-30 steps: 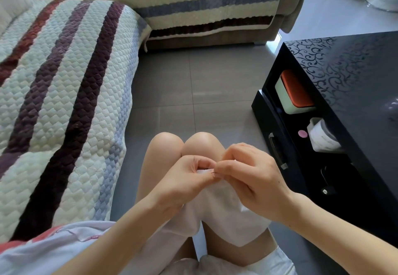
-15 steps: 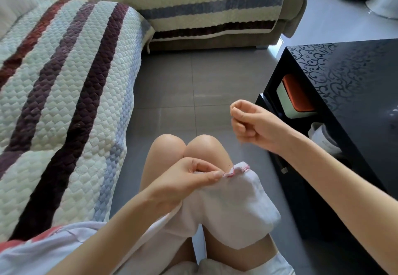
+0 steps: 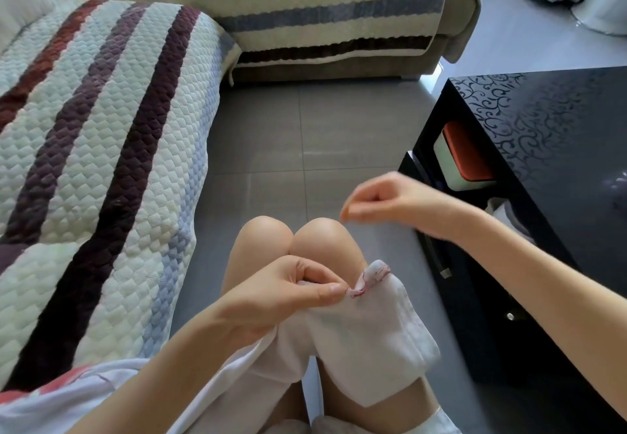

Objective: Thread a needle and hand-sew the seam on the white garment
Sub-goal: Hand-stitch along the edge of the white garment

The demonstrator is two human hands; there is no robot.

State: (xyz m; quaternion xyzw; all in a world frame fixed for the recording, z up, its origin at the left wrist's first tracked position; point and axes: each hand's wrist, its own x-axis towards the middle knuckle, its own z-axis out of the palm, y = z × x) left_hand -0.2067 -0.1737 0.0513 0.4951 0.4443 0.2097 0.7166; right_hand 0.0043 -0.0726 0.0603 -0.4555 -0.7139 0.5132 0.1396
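Table shelf: the black table (image 3: 559, 134) stands at the right. Its open shelf holds a pale box with an orange lid (image 3: 466, 155). Nearer the person, a white item (image 3: 502, 209) sits in the same shelf, half hidden behind the right forearm, so what it is cannot be told.
Sofa cover: a quilted, striped sofa cover (image 3: 101, 162) fills the left and the top of the view.
Floor: the grey tiled floor (image 3: 305, 134) runs between the sofa and the table.
Left hand: the left hand (image 3: 281, 294) pinches the garment's edge, with its fingers curled tight and the thumb on top.
White garment: the white garment (image 3: 369, 331) drapes over the bare knees (image 3: 298, 233). Its pink-stitched edge (image 3: 369, 277) stands up just right of the left thumb.
Right hand: the right hand (image 3: 390, 202) hangs above the right knee, well apart from the garment. Its fingers (image 3: 346, 213) are narrow, with thumb and forefinger tips together. Whatever lies between them is too small and blurred to see.
In the way: the right forearm crosses in front of the table's shelf and drawer handle (image 3: 437, 260).
Change: a second ago the right hand pressed against the left at the garment's edge and hid it. It has since lifted up and to the right, leaving the edge bare. The left hand keeps the same pinch.
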